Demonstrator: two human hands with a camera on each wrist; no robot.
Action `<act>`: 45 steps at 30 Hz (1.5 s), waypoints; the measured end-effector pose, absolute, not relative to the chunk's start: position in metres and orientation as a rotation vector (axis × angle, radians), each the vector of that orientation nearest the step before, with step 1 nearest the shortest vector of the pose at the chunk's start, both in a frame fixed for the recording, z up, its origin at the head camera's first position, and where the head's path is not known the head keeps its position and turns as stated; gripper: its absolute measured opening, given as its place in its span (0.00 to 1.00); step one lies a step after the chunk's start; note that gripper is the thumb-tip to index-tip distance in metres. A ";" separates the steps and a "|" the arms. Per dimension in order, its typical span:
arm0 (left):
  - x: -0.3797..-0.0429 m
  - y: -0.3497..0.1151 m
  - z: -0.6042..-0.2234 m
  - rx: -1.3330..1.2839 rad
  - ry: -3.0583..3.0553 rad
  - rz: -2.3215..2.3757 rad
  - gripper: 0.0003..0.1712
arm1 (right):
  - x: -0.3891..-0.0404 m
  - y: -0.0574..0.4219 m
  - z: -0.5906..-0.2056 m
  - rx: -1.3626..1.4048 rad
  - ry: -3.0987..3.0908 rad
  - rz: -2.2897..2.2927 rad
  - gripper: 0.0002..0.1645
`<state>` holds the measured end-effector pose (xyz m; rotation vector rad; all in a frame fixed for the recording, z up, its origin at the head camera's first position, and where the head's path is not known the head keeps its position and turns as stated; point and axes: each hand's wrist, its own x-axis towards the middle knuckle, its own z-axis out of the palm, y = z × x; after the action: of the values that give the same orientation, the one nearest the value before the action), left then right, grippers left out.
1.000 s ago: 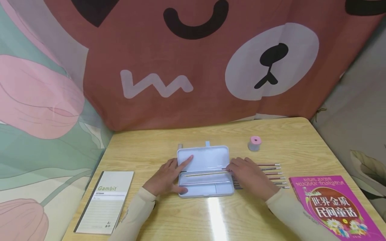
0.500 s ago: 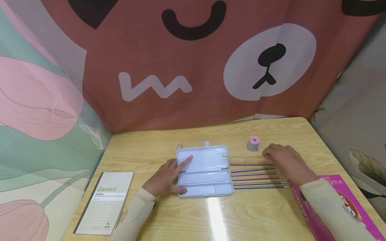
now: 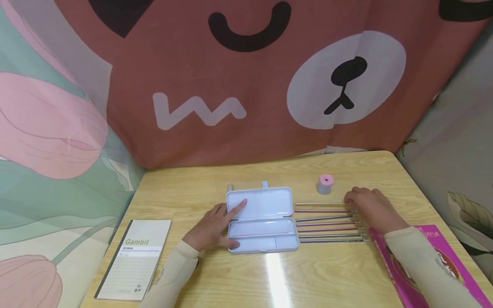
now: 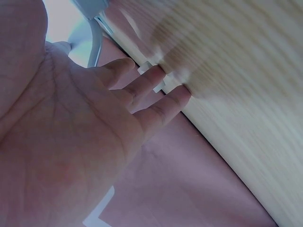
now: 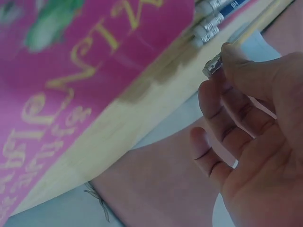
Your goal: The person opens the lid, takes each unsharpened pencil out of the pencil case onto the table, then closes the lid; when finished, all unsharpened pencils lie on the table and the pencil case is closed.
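A white pencil case [image 3: 259,203] lies unfolded on the table, its lid at the back and its divided tray in front. My left hand [image 3: 208,229] rests at its left end, index finger stretched over the lid and thumb at the tray's corner. In the left wrist view, other fingertips [image 4: 182,94] touch the wood. To the right of the case, my right hand [image 3: 373,209] pinches a yellow pencil [image 3: 319,204] near its eraser end [image 5: 214,66]. Several more pencils [image 3: 327,230] lie side by side just in front of it, their tips toward the case.
A pink-topped small cylinder [image 3: 325,184] stands behind the pencils. A magenta book [image 3: 427,235] lies at the right, partly under my right forearm. At the left is a Gambit notebook [image 3: 135,259]. A small grey piece [image 3: 230,187] sits behind the case.
My right hand has carried the yellow pencil from over the case's tray to the right, then lowered it slightly beyond the row of pencils. The left hand has stayed put.
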<state>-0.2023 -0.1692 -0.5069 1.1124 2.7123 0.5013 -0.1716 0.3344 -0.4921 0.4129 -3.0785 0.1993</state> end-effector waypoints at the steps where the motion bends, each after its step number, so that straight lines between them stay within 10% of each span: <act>1: -0.202 -0.169 -0.507 1.109 2.709 0.504 0.71 | -0.172 0.333 -0.493 0.414 -3.080 0.189 0.20; 28: -0.199 -0.169 -0.503 1.113 2.694 0.525 0.70 | -0.145 0.241 -0.496 0.827 -2.689 0.314 0.05; 45: -0.200 -0.169 -0.506 1.104 2.709 0.517 0.71 | -0.118 0.179 -0.512 1.030 -2.701 0.162 0.21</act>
<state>-0.2000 -0.1693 -0.5060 1.1040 2.7091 0.5168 -0.1179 0.1789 -0.5123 1.0302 -2.7009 0.1621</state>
